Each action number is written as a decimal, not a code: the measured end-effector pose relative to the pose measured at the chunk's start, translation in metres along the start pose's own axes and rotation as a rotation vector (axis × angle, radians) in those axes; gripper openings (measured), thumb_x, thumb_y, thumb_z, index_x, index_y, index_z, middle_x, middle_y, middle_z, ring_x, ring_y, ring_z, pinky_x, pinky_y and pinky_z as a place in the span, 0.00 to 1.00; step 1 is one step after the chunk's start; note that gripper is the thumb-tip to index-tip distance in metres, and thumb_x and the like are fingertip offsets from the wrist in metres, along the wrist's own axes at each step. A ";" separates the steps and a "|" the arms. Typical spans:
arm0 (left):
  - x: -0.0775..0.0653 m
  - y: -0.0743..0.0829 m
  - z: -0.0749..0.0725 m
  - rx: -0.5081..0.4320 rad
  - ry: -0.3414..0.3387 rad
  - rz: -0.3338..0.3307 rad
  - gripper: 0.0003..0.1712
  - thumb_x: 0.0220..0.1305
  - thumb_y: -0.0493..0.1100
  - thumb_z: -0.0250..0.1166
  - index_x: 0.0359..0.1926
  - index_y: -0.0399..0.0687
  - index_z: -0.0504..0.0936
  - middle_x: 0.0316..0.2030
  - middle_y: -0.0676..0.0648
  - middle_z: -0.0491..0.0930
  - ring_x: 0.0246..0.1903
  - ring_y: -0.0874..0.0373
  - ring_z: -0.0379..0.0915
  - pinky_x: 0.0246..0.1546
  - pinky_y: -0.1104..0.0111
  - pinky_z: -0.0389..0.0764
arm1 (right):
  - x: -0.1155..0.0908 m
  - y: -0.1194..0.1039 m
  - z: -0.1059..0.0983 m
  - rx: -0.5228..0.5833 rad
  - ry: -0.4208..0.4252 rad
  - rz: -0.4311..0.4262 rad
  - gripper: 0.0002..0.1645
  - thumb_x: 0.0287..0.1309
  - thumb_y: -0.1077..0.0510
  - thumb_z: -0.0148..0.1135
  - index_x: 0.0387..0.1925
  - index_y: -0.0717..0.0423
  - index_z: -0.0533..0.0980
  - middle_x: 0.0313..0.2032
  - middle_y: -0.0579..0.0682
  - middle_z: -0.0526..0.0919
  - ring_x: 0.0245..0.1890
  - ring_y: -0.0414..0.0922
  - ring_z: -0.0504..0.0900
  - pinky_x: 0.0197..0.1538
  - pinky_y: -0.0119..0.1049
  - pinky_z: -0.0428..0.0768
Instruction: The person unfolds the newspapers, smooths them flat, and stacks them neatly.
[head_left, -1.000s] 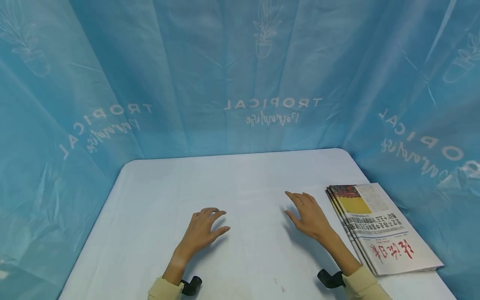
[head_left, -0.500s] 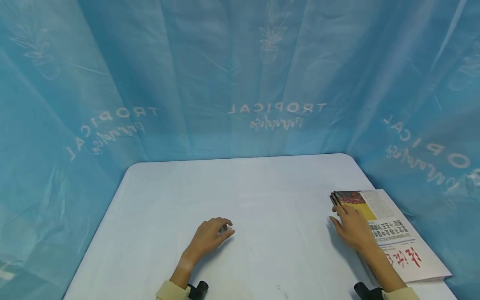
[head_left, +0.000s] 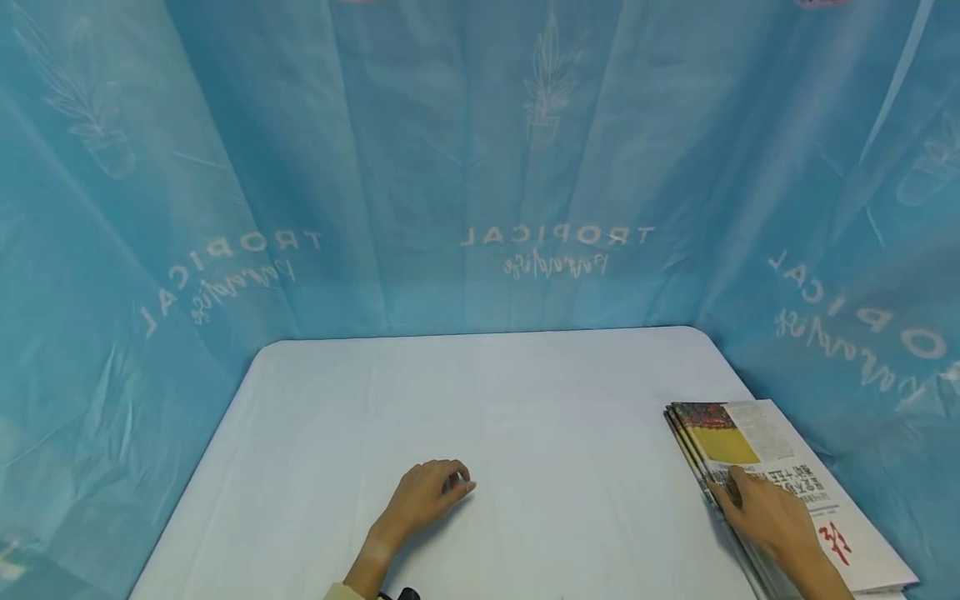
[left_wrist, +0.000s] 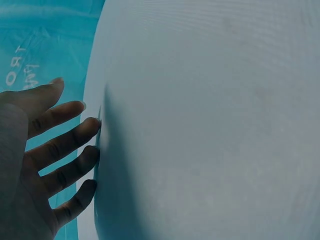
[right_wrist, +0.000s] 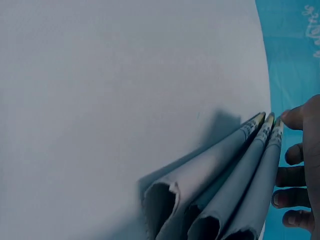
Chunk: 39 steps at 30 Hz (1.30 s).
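Note:
In the head view, a stack of folded newspapers (head_left: 858,533) lies at the table's right edge, its folds slightly fanned to the left. My right hand (head_left: 772,512) is over the top newspaper, thumb near the folded left edge. From the right wrist, several newspapers (right_wrist: 225,175) show rolled folds, and the thumb tip (right_wrist: 286,116) comes right to the end of the uppermost fold. The other fingers are bent a little over its face. Low over the table left of centre, my left hand (head_left: 429,497) holds nothing; its fingers (left_wrist: 65,142) are loosely bent and spread.
A white table (head_left: 480,400) with rounded far corners fills the space between the hands. Blue plastic curtain (head_left: 480,167) with mirrored white lettering hangs along the back and both sides.
My right hand has gone rightward from above the bare table onto the newspaper stack. The left hand stays about where it was, its fingers a little more bent. The head view has tilted up slightly.

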<state>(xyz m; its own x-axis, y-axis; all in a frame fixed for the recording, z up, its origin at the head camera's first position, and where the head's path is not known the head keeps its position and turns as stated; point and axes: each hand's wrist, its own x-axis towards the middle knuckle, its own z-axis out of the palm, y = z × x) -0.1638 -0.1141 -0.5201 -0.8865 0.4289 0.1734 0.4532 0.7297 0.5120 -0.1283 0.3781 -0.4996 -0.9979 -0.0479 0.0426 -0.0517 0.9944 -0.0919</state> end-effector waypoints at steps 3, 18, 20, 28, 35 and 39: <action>-0.001 -0.001 0.001 0.002 -0.005 0.000 0.16 0.62 0.59 0.56 0.34 0.55 0.81 0.23 0.64 0.74 0.22 0.74 0.64 0.28 0.74 0.68 | -0.006 0.001 0.002 0.009 -0.026 0.028 0.26 0.61 0.36 0.46 0.26 0.53 0.67 0.13 0.47 0.63 0.13 0.43 0.62 0.17 0.38 0.58; -0.014 -0.007 0.013 -0.058 0.006 0.000 0.17 0.62 0.58 0.56 0.32 0.52 0.82 0.23 0.63 0.74 0.23 0.73 0.62 0.28 0.75 0.65 | -0.009 0.001 0.014 -0.051 -0.221 0.021 0.15 0.57 0.51 0.51 0.33 0.60 0.75 0.14 0.47 0.67 0.15 0.43 0.65 0.19 0.41 0.62; -0.016 -0.007 0.014 -0.066 0.005 -0.002 0.17 0.62 0.57 0.56 0.31 0.51 0.81 0.23 0.63 0.74 0.22 0.73 0.62 0.28 0.76 0.65 | -0.010 -0.001 0.016 -0.069 -0.219 0.020 0.16 0.54 0.51 0.53 0.33 0.61 0.75 0.14 0.48 0.68 0.15 0.44 0.65 0.19 0.42 0.63; -0.003 -0.004 0.000 -0.051 -0.031 -0.059 0.17 0.61 0.59 0.56 0.34 0.53 0.81 0.22 0.63 0.72 0.22 0.71 0.64 0.28 0.73 0.66 | -0.004 -0.017 0.011 -0.014 -0.138 0.031 0.14 0.49 0.52 0.56 0.32 0.60 0.75 0.16 0.49 0.68 0.16 0.44 0.65 0.19 0.40 0.61; -0.003 0.004 -0.006 -0.071 -0.116 -0.073 0.16 0.62 0.56 0.57 0.36 0.51 0.81 0.23 0.62 0.74 0.22 0.73 0.65 0.25 0.75 0.68 | -0.007 -0.048 0.010 0.050 -0.032 0.019 0.06 0.46 0.55 0.57 0.21 0.53 0.71 0.15 0.46 0.66 0.16 0.43 0.62 0.20 0.37 0.57; 0.002 0.009 -0.009 -0.070 -0.096 -0.073 0.14 0.62 0.55 0.57 0.37 0.52 0.81 0.25 0.61 0.75 0.22 0.71 0.66 0.25 0.74 0.69 | 0.002 -0.068 0.009 0.078 0.090 -0.018 0.08 0.46 0.56 0.58 0.18 0.50 0.69 0.14 0.45 0.65 0.15 0.42 0.61 0.20 0.37 0.57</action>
<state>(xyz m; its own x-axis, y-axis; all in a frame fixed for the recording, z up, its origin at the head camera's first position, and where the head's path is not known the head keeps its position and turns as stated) -0.1627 -0.1115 -0.5076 -0.9023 0.4277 0.0544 0.3777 0.7233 0.5781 -0.1270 0.3092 -0.5023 -0.9895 -0.0541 0.1341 -0.0763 0.9830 -0.1669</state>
